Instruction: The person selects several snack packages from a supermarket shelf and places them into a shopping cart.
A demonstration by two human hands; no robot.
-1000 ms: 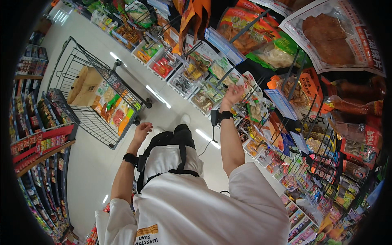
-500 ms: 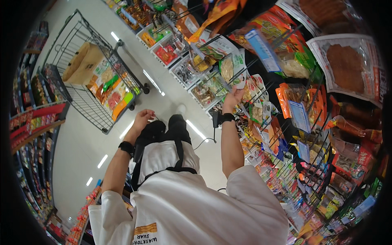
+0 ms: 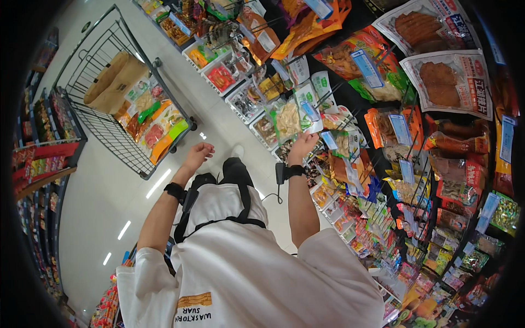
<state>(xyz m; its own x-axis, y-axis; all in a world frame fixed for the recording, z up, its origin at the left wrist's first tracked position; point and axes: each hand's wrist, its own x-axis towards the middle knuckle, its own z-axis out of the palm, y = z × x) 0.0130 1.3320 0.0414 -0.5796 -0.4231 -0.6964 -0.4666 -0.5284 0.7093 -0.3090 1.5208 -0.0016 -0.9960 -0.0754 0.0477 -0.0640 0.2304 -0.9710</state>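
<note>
My right hand (image 3: pixel 303 146) is closed on the edge of a snack packet (image 3: pixel 287 119), which has a green and white border and a clear window over pale food. The packet sits by the hanging rack, overlapping small bins; whether it is off its hook I cannot tell. My left hand (image 3: pixel 198 154) is in the air over the floor, between the cart and my legs, its fingers loosely bent and holding nothing.
A wire shopping cart (image 3: pixel 104 135) stands at the left with a brown paper bag (image 3: pixel 116 82) and several food packets (image 3: pixel 147 117). Hooks with price tags (image 3: pixel 367 68) jut from the right-hand rack. Shelves (image 3: pixel 52 164) line the far left.
My right hand has drawn the packet out toward the left, and it shows more of its front. My left hand has risen a little, its fingers slightly more spread.
</note>
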